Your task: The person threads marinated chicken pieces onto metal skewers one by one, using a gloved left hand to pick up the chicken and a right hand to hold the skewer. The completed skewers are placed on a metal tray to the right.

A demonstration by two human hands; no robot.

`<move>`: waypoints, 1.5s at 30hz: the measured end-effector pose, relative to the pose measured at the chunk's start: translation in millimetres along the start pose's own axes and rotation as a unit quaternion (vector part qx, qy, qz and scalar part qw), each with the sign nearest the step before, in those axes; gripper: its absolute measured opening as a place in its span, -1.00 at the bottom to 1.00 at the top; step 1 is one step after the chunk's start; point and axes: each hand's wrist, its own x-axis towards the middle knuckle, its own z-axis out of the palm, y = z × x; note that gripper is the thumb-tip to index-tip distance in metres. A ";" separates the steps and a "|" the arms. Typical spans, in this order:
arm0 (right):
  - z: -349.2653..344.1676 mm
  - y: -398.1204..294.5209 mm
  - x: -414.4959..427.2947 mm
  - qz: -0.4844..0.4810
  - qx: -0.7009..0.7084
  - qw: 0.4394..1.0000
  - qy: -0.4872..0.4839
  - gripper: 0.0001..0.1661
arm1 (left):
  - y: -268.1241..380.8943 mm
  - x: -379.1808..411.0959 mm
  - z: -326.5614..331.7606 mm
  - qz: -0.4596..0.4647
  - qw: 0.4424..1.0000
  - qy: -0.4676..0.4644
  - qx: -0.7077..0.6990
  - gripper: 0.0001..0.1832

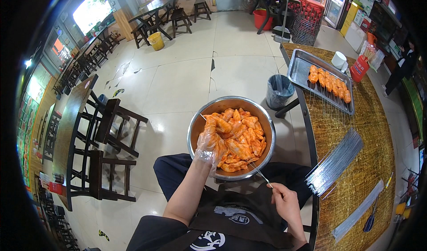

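Note:
A steel bowl (271, 126) of orange-red marinated chicken wings (255, 134) stands between my knees. My left hand (208, 144), in a clear plastic glove, is inside the bowl at its left side. Its fingers are closed around a coated chicken wing (221, 123), and a thin metal tip shows just beyond it. Bare and lower right of the bowl, my right hand (285, 199) pinches the near end of thin metal skewers (262, 175). These slant over the rim toward the meat; how far they run into it is hidden.
On the wooden table (370, 171) at right lie a metal tray (302, 64) with skewered wings (328, 82), a bundle of metal skewers (337, 162), a plastic sleeve (358, 211) and a screwdriver (369, 221). A lined bin (279, 90) stands beside the table. Stools (111, 120) are at left; a person (403, 65) stands far right.

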 end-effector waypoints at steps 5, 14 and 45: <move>-4.2 -6.1 0.9 0.009 -0.010 1.000 -0.005 -0.74 | 2.1 -1.4 5.8 -0.011 0.999 0.033 0.019 -0.57; 1.1 -5.1 0.2 0.012 -0.002 1.000 0.006 -0.76 | 3.1 -5.3 11.7 -0.008 0.999 0.009 0.030 -0.60; 14.5 -1.4 -2.7 0.005 0.024 0.999 0.047 -0.76 | 14.2 -11.6 16.9 -0.031 0.995 0.002 0.093 -0.60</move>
